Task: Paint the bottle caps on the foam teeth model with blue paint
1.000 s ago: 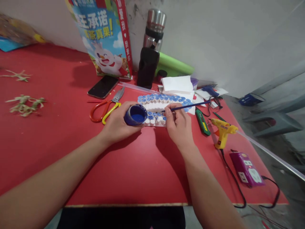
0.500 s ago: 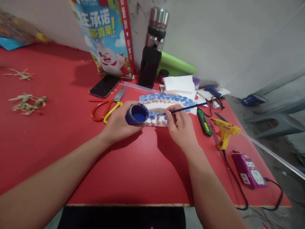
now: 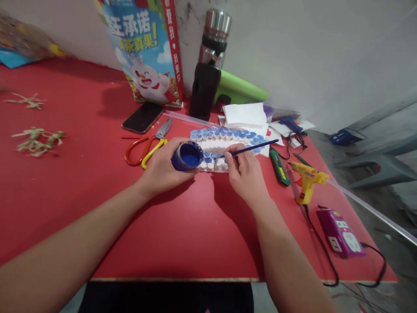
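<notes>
My left hand (image 3: pixel 164 163) is wrapped round a tilted jar of blue paint (image 3: pixel 188 156), its mouth facing me. Between the thumb and fingers of my right hand (image 3: pixel 246 173) is a thin dark-blue paintbrush (image 3: pixel 256 148), its handle sloping up to the right. The brush tip points left, at the front row of a white piece (image 3: pixel 215 144) edged with small round pegs. Blue covers the tops along the back row and some at the front; several front pegs (image 3: pixel 211 166) are white. My fingers hide part of the piece's right side.
Scissors (image 3: pixel 140 150) and a phone (image 3: pixel 143 117) lie left of the jar. Behind stand a printed bag (image 3: pixel 153 65), a black case (image 3: pixel 204 91) and a steel flask (image 3: pixel 216 26). A green cutter (image 3: pixel 279 167), yellow glue gun (image 3: pixel 308 178) and purple power box (image 3: pixel 340 232) sit right.
My right hand and the paintbrush have shifted slightly left, with the tip closer to the jar. My left hand and the jar stay in place.
</notes>
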`<state>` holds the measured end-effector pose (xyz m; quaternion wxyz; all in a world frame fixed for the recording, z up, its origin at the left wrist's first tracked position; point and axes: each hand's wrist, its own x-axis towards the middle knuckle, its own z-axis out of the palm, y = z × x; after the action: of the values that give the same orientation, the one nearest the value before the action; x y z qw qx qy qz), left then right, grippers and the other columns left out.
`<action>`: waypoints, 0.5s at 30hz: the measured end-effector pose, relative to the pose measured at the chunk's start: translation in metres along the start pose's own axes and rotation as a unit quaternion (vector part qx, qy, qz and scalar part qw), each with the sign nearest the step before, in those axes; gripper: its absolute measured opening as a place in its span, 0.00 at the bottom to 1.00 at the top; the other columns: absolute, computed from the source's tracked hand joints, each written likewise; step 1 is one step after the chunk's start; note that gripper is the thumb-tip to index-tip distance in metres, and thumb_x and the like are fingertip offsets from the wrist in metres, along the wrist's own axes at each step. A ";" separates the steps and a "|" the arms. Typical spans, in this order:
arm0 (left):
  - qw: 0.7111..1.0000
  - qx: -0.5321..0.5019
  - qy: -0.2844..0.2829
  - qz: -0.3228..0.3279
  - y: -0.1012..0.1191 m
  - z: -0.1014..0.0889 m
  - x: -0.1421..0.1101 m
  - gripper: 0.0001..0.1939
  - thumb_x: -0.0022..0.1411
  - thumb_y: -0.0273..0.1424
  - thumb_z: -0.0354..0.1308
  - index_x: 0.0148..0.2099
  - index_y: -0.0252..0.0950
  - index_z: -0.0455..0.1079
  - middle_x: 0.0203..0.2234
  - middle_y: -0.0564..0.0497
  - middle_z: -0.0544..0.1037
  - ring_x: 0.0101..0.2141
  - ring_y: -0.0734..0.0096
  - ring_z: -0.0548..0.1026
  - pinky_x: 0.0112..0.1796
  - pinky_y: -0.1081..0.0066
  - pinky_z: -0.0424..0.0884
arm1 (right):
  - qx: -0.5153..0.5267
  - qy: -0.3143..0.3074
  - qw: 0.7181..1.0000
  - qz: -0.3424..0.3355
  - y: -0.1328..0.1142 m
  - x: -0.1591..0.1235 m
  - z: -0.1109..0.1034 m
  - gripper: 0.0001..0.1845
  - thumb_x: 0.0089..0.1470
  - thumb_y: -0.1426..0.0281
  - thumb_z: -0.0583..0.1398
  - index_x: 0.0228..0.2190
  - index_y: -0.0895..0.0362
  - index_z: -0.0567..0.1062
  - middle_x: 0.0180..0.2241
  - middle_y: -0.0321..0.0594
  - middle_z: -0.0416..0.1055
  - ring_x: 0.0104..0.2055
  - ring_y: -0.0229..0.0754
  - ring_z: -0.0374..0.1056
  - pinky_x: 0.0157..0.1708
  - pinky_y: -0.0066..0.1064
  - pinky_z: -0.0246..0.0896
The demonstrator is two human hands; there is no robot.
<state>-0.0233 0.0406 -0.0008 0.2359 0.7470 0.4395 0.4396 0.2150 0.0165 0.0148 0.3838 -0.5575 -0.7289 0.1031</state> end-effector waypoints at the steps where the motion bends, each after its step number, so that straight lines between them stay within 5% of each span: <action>1: 1.000 -0.001 0.000 0.001 0.000 0.000 0.000 0.28 0.53 0.38 0.75 0.54 0.38 0.73 0.49 0.45 0.84 0.50 0.53 0.83 0.52 0.59 0.78 | 0.002 0.000 1.000 0.001 0.000 0.000 0.000 0.09 0.71 0.62 0.55 0.40 0.52 0.71 0.33 0.40 0.76 0.33 0.45 0.70 0.33 0.36 0.58; 15: 1.000 -0.001 -0.002 0.004 0.000 0.000 0.000 0.27 0.53 0.37 0.74 0.54 0.38 0.73 0.50 0.45 0.84 0.49 0.54 0.83 0.52 0.59 0.79 | 0.004 0.011 1.000 0.004 0.002 0.000 0.000 0.10 0.71 0.62 0.55 0.39 0.53 0.72 0.34 0.40 0.76 0.31 0.43 0.69 0.32 0.36 0.58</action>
<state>-0.0233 0.0406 -0.0007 0.2354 0.7494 0.4355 0.4397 0.2166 0.0171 0.0138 0.3939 -0.5595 -0.7221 0.1016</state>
